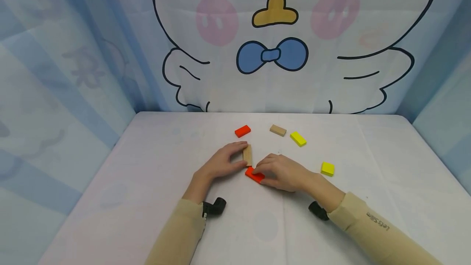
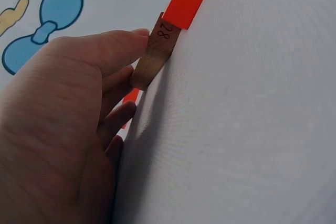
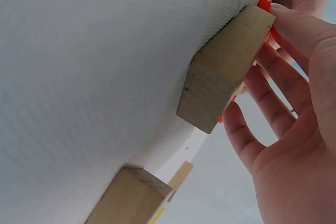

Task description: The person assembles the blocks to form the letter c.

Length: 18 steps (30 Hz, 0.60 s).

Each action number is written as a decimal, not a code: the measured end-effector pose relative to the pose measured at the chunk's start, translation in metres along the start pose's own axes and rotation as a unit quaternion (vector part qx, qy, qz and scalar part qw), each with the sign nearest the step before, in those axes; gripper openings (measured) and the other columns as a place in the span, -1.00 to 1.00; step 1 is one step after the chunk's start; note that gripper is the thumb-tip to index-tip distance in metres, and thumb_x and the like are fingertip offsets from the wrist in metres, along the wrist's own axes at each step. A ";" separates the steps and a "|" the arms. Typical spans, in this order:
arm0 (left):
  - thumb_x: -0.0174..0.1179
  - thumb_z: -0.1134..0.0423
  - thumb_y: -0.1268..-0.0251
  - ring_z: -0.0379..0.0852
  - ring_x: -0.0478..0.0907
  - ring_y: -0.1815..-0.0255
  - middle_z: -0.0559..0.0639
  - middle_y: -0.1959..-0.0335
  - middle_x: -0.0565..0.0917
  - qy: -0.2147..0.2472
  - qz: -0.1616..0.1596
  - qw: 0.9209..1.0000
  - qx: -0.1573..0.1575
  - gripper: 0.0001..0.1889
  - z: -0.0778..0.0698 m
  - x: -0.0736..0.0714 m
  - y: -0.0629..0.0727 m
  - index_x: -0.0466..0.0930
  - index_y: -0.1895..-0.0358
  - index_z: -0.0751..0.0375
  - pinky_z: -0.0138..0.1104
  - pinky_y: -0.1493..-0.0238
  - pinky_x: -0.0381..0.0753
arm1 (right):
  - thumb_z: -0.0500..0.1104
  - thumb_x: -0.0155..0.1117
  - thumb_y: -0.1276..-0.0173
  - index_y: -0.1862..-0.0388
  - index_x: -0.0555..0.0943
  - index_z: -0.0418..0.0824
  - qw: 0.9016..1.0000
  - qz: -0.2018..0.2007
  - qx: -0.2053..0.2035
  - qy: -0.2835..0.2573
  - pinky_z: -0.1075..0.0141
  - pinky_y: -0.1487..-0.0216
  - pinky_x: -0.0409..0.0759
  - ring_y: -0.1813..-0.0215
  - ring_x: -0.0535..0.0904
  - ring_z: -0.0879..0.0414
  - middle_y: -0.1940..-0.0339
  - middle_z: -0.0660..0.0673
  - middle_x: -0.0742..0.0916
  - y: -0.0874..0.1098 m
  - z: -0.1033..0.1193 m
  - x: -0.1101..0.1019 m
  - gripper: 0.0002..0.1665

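My left hand [image 1: 222, 160] holds a plain wooden block [image 1: 247, 155], index finger by its far end and thumb by its near end. In the left wrist view, the number 28 shows on this block [image 2: 157, 51], and the thumb tip touches its side. My right hand [image 1: 285, 171] pinches a red block [image 1: 253, 174] between thumb and fingers. That red block [image 2: 189, 1] meets the wooden block's near end at an angle. In the right wrist view, a bare wood face [image 3: 226, 66] lies close beside the right fingers, with a red edge at the thumb tip.
Behind the hands lie another red block [image 1: 243, 131], a plain wooden block [image 1: 278, 130] and a yellow block [image 1: 298, 138]. A second yellow block [image 1: 327, 169] lies near the right wrist. The white-covered table [image 1: 121, 199] meets a printed cloth backdrop [image 1: 272, 89] at its far edge.
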<state>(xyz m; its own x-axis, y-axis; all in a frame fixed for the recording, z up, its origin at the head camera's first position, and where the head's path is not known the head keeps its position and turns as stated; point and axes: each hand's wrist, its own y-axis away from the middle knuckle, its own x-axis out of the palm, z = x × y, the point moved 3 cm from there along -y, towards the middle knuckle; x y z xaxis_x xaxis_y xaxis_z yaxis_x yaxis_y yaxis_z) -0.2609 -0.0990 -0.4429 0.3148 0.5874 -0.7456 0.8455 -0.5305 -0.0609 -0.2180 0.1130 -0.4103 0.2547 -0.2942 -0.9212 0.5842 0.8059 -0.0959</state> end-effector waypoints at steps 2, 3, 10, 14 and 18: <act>0.23 0.06 -0.40 0.03 0.19 -0.53 0.02 -0.50 0.35 -0.002 0.002 1.000 0.001 -0.36 0.001 0.000 -0.001 0.36 -0.51 0.10 -0.02 -0.50 0.14 | -0.17 0.41 -0.37 -0.15 0.71 -0.08 1.000 0.000 0.000 0.001 0.07 -0.24 0.54 -0.18 0.56 0.04 -0.06 0.02 0.72 0.000 0.000 0.000 -0.63; 0.23 0.06 -0.41 0.03 0.18 -0.54 0.02 -0.51 0.35 -0.004 0.003 1.000 0.002 -0.36 0.001 0.001 -0.001 0.35 -0.51 0.11 -0.02 -0.50 0.13 | -0.17 0.41 -0.37 -0.15 0.71 -0.08 1.000 0.001 0.001 0.001 0.07 -0.24 0.53 -0.18 0.56 0.04 -0.07 0.01 0.72 0.000 0.000 0.000 -0.63; 0.22 0.09 -0.40 0.03 0.18 -0.54 0.01 -0.51 0.34 -0.006 0.005 1.000 0.013 -0.35 0.001 0.001 -0.001 0.34 -0.51 0.14 -0.04 -0.51 0.12 | -0.17 0.42 -0.37 -0.14 0.71 -0.08 1.000 0.000 0.004 -0.003 0.09 -0.23 0.54 -0.19 0.56 0.05 -0.07 0.03 0.73 0.001 0.000 0.000 -0.63; 0.22 0.11 -0.40 0.05 0.18 -0.54 0.02 -0.51 0.34 -0.005 0.005 1.000 0.020 -0.35 0.000 0.001 -0.001 0.34 -0.52 0.15 -0.03 -0.51 0.13 | -0.16 0.41 -0.37 -0.14 0.72 -0.08 1.000 0.000 0.006 -0.006 0.11 -0.23 0.54 -0.19 0.56 0.07 -0.07 0.05 0.73 0.002 0.000 -0.001 -0.64; 0.21 0.11 -0.40 0.04 0.17 -0.54 0.02 -0.52 0.33 -0.009 0.008 1.000 0.022 -0.35 0.001 0.001 -0.001 0.33 -0.52 0.15 -0.04 -0.51 0.13 | -0.16 0.41 -0.38 -0.14 0.72 -0.08 1.000 0.001 0.007 -0.007 0.12 -0.23 0.54 -0.19 0.56 0.07 -0.07 0.04 0.73 0.001 0.000 -0.001 -0.64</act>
<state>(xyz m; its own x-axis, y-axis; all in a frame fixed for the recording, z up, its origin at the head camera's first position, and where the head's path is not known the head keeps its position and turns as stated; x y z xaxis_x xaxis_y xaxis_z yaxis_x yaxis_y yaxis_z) -0.2620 -0.0982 -0.4441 0.3192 0.5674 -0.7591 0.8205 -0.5663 -0.0782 -0.2171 0.1142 -0.4092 0.2662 -0.2999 -0.9161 0.5948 0.7989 -0.0887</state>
